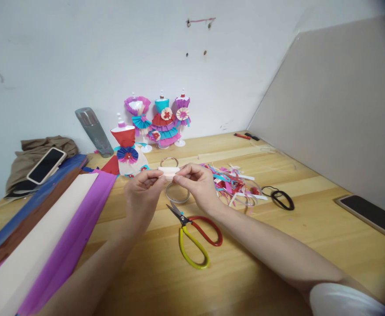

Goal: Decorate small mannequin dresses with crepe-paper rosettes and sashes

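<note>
Between my two hands is a small folded strip of cream paper (169, 171), held level above the table. My left hand (142, 191) pinches its left end between thumb and fingers. At the right end, my right hand (197, 183) pinches it the same way. Just below the hands lies a roll of tape (178, 200), seen as a ring. Closer to me rest open scissors (185, 220) with one red and one yellow handle loop. Behind my left hand stands a small dress form (125, 138) in a red top with a blue paper rosette.
Several more dress forms (162, 118) in coloured paper stand by the wall. Paper sheets (44, 232) and a phone (46, 165) lie left, near a leaning grey bottle (95, 131). Paper scraps (233, 184), a black hair tie (282, 200) and another phone (372, 216) lie right.
</note>
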A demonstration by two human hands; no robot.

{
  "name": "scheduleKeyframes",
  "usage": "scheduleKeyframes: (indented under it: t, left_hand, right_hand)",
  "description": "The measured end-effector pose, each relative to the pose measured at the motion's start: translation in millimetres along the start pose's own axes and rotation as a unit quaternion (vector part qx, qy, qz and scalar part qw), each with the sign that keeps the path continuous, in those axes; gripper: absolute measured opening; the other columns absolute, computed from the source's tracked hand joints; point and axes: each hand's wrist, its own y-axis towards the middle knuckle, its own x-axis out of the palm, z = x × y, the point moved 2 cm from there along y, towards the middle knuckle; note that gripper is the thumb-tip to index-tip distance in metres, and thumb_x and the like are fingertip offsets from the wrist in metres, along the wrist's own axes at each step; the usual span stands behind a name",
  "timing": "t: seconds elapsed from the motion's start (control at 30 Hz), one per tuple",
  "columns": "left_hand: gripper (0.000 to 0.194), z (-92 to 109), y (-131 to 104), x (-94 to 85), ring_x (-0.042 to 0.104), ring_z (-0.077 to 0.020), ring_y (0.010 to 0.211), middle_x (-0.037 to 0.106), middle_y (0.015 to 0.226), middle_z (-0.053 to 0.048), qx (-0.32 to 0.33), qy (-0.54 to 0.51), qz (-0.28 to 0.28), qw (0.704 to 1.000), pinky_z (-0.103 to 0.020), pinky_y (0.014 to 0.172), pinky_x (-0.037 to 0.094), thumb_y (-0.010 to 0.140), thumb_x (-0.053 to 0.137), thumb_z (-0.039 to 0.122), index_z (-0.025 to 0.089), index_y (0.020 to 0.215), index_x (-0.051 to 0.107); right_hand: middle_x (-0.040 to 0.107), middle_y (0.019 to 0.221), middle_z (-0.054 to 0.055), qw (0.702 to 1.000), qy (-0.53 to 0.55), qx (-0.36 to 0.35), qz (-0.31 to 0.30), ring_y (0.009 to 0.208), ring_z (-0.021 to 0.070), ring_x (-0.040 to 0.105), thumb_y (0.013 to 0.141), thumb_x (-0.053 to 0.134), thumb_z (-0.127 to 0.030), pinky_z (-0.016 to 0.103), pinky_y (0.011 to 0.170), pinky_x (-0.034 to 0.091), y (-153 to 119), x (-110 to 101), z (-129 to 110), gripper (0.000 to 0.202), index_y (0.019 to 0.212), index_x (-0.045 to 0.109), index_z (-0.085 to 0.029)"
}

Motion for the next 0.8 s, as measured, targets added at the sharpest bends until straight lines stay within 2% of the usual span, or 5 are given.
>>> scheduleKeyframes:
  t: [0.27,0.47,0.63,0.8]
  left_hand:
    - [0.007,-1.2,0.1,-0.8,0.065,-0.013,0.061,0.071,0.067,-0.001,0.029,0.031,0.001,0.999,-0.025,0.062,0.053,0.066,0.07,0.021,0.016,0.071,0.069]
    - [0.016,-3.5,-0.4,-4.2,0.062,-0.013,0.065,0.07,0.072,-0.001,0.09,0.115,0.001,0.989,-0.027,0.064,0.051,0.072,0.067,0.022,0.019,0.086,0.074]
    - [0.012,-0.1,-0.1,-4.6,0.06,-0.012,0.063,0.071,0.075,-0.001,0.159,0.165,-0.009,0.973,-0.026,0.063,0.051,0.075,0.063,0.019,0.02,0.082,0.073]
    - [0.013,0.6,1.9,-4.9,0.06,-0.0118,0.062,0.071,0.074,-0.001,0.19,0.196,-0.021,0.962,-0.025,0.061,0.05,0.077,0.061,0.016,0.02,0.082,0.073]
  right_hand:
    - [0.066,0.061,0.0,0.999,0.028,0.015,-0.008,0.055,0.0121,0.059,0.06,0.077,-0.028,0.025,0.054,0.046,1.5,-0.5,-2.1,0.016,0.064,0.064,-0.018]
    - [0.065,0.059,-0.001,1.0,0.024,0.007,-0.015,0.053,0.0116,0.059,0.062,0.077,-0.03,0.024,0.053,0.046,1.2,-0.8,-3.5,0.019,0.067,0.064,-0.018]
    - [0.062,0.059,-0.002,1.0,0.023,-0.002,-0.016,0.056,0.0121,0.06,0.064,0.075,-0.029,0.025,0.056,0.048,1.7,-0.8,-3.0,0.019,0.074,0.064,-0.018]
    - [0.061,0.063,-0.002,0.999,-0.022,-0.045,-0.013,0.057,0.0112,0.055,0.068,0.072,-0.027,0.025,0.055,0.044,1.4,-2.8,2.1,0.012,0.076,0.068,-0.019]
